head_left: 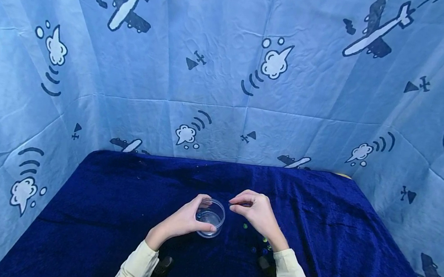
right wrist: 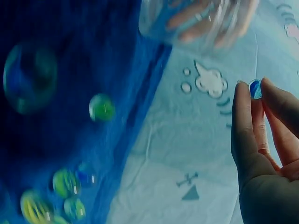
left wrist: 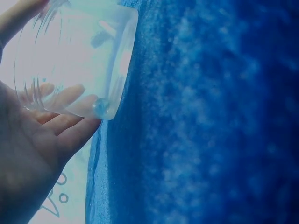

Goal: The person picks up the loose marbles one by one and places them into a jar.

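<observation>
My left hand (head_left: 183,218) grips a clear plastic jar (head_left: 213,218) around its side, thumb in front and fingers behind. One bluish marble (left wrist: 101,108) lies inside, low against the wall in the left wrist view. Just right of the jar, my right hand (head_left: 256,209) pinches a blue glass marble (right wrist: 255,88) between thumb and fingertip, apart from the jar. On the cloth below the right hand lie several loose marbles, among them a green marble (right wrist: 102,107) and a yellow-striped marble (right wrist: 35,206).
Dark blue velvet cloth (head_left: 121,204) covers the table. A light blue printed curtain (head_left: 219,76) hangs behind it and at both sides. Dark wrist devices show under each wrist, one at the left wrist (head_left: 164,265).
</observation>
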Tool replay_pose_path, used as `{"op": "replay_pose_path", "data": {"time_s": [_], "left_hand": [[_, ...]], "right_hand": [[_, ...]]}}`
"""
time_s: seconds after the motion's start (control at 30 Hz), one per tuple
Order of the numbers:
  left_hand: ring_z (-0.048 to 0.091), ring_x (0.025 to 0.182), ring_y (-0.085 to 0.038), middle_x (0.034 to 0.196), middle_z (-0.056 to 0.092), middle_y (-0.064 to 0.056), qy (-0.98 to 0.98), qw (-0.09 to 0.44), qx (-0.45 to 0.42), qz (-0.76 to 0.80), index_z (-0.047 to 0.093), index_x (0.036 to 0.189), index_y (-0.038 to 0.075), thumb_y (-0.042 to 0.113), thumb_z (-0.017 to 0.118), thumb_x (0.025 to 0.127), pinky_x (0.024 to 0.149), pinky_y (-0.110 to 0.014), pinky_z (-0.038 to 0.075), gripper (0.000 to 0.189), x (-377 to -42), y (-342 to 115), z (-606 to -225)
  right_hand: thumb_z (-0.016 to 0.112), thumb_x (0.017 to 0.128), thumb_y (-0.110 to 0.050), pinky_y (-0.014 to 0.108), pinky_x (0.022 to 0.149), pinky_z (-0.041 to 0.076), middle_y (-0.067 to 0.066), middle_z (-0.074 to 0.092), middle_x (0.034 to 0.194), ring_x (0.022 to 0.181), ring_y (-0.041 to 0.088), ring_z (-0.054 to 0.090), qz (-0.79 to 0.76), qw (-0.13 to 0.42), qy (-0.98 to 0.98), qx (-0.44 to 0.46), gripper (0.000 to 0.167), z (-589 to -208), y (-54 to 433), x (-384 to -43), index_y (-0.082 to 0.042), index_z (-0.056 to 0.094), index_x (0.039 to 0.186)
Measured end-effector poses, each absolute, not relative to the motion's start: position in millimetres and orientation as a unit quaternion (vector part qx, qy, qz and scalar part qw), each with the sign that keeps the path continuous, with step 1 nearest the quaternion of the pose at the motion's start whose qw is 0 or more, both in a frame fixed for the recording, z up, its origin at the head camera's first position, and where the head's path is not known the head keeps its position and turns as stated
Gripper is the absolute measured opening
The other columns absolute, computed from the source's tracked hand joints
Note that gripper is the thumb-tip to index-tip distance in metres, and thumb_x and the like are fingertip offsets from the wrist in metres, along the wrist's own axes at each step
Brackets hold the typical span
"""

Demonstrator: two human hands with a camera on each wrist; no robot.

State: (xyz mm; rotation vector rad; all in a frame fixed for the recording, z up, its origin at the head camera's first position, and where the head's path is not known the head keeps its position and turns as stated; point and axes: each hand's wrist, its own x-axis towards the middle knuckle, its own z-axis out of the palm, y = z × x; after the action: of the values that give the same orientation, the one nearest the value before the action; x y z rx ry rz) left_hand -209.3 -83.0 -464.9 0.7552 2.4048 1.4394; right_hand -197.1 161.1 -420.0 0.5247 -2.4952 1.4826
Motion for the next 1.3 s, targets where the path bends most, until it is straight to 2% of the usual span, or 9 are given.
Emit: {"op": "replay_pose_path", "data": {"time_s": [0.23, 0.57, 0.93, 1.3], "left_hand": [[0.058, 0.130, -0.032, 0.143, 0.052, -0.017, 0.825, 0.096, 0.281, 0.481, 0.043, 0.147, 0.000, 0.035, 0.085, 0.084, 0.108, -0.048, 0.046, 0.084, -209.7, -84.4, -465.9], [0.059, 0.127, -0.031, 0.139, 0.052, -0.013, 0.829, 0.068, 0.303, 0.465, 0.046, 0.146, 0.000, 0.035, 0.084, 0.084, 0.106, -0.050, 0.048, 0.081, -206.8, -85.7, -465.8], [0.059, 0.126, -0.031, 0.140, 0.052, -0.013, 0.828, 0.065, 0.314, 0.460, 0.046, 0.146, -0.001, 0.037, 0.083, 0.086, 0.104, -0.051, 0.049, 0.080, -206.5, -87.5, -466.6], [0.060, 0.127, -0.032, 0.142, 0.052, -0.014, 0.824, 0.073, 0.311, 0.467, 0.045, 0.147, 0.000, 0.037, 0.083, 0.087, 0.103, -0.051, 0.050, 0.081, -206.7, -88.0, -466.3]], "right_hand": [[0.082, 0.084, 0.002, 0.026, 0.077, 0.059, 0.001, 0.072, 0.088, 0.085, 0.013, 0.069, 0.493, 0.081, -0.846, 0.185, 0.008, -429.0, 141.6, -192.7, -0.002, 0.081, 0.091], [0.082, 0.082, 0.005, 0.027, 0.077, 0.060, -0.002, 0.071, 0.088, 0.084, 0.015, 0.070, 0.488, 0.101, -0.849, 0.176, 0.010, -432.4, 131.3, -187.3, -0.002, 0.081, 0.090], [0.080, 0.080, 0.010, 0.027, 0.077, 0.060, 0.000, 0.072, 0.088, 0.085, 0.019, 0.071, 0.479, 0.125, -0.845, 0.202, 0.012, -432.1, 123.3, -182.5, 0.000, 0.080, 0.086], [0.078, 0.083, 0.009, 0.027, 0.078, 0.060, 0.004, 0.073, 0.090, 0.086, 0.023, 0.073, 0.479, 0.119, -0.841, 0.223, 0.010, -435.3, 120.1, -181.7, 0.002, 0.080, 0.088]]}}
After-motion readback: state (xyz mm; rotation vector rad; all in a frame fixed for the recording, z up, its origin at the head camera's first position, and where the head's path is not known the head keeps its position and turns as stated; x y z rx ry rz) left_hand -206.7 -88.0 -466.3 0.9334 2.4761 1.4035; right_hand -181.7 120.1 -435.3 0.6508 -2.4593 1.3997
